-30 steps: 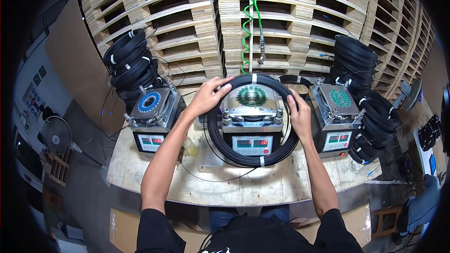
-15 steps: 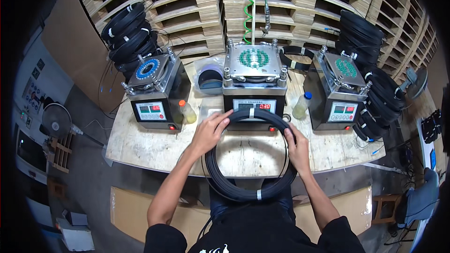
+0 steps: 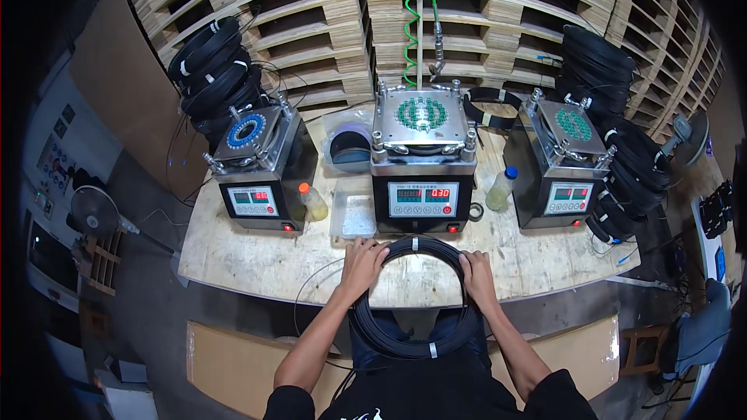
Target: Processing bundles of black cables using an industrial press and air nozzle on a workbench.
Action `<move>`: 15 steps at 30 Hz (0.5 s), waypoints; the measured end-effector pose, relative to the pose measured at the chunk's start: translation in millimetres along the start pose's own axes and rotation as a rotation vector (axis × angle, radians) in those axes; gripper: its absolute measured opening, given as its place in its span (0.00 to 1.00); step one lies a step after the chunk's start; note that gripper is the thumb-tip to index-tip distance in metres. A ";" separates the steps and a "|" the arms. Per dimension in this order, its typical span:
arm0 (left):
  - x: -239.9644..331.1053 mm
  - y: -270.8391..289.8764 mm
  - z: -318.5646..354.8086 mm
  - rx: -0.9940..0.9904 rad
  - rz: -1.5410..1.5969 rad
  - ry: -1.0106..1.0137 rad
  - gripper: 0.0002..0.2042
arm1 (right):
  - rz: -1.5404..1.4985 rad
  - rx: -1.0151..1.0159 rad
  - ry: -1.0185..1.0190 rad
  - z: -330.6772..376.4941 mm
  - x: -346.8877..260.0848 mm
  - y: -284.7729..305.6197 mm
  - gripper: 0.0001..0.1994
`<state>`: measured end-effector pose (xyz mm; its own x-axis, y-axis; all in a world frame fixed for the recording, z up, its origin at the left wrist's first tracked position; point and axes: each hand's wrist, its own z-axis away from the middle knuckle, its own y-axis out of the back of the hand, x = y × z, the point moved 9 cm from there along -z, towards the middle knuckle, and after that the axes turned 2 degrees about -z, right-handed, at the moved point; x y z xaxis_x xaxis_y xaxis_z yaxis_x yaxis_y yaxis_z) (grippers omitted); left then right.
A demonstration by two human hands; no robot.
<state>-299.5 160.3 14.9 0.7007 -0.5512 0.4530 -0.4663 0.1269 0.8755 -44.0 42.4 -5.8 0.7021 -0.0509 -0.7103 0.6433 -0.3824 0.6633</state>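
My left hand grips the left side of a coil of black cable, bound with white ties. My right hand grips its right side. The coil hangs over the front edge of the wooden table, its lower half in front of my lap. Straight ahead stands the middle machine, a metal box with a round green-dotted fixture on top and a red digital display.
Two similar machines flank it, the left machine and the right machine. Stacks of black cable coils sit at the back left and right. A clear tray, two small bottles, a green coiled hose and wooden pallets are around.
The coil came off the middle machine's top and moved toward me, down to the table's front edge. Both hands stayed on it.
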 end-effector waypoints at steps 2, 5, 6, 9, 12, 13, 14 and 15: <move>-3.2 -4.4 -1.1 0.048 0.052 0.016 0.14 | -0.135 0.022 -0.067 -2.8 9.1 -2.3 0.14; -6.2 -4.7 -4.6 0.107 0.104 0.051 0.15 | -0.049 0.054 -0.007 -13.5 5.3 -3.9 0.14; -7.6 -6.7 -6.1 0.086 0.121 0.083 0.16 | -0.048 0.056 -0.006 -15.8 5.8 -2.5 0.14; -11.8 -9.3 -6.6 0.056 0.112 0.095 0.17 | 0.026 0.011 -0.014 -21.1 6.5 -4.8 0.14; -2.3 -2.6 -1.2 0.050 0.041 0.044 0.20 | -0.037 -0.057 -0.059 -23.6 19.0 -7.8 0.17; 3.1 0.1 0.1 0.057 -0.005 0.014 0.20 | -0.035 -0.049 -0.056 -29.6 26.5 -2.4 0.17; 6.0 7.4 4.6 0.112 -0.091 -0.059 0.21 | -0.024 -0.144 -0.046 -34.4 26.5 -4.6 0.18; 15.3 27.2 -1.8 0.116 -0.088 -0.067 0.21 | -0.005 -0.233 -0.041 -38.8 19.7 -0.6 0.19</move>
<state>-300.5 156.8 46.0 0.7057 -0.6101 0.3603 -0.4667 -0.0177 0.8843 -18.7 77.5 -11.0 0.6886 -0.0887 -0.7197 0.7033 -0.1601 0.6926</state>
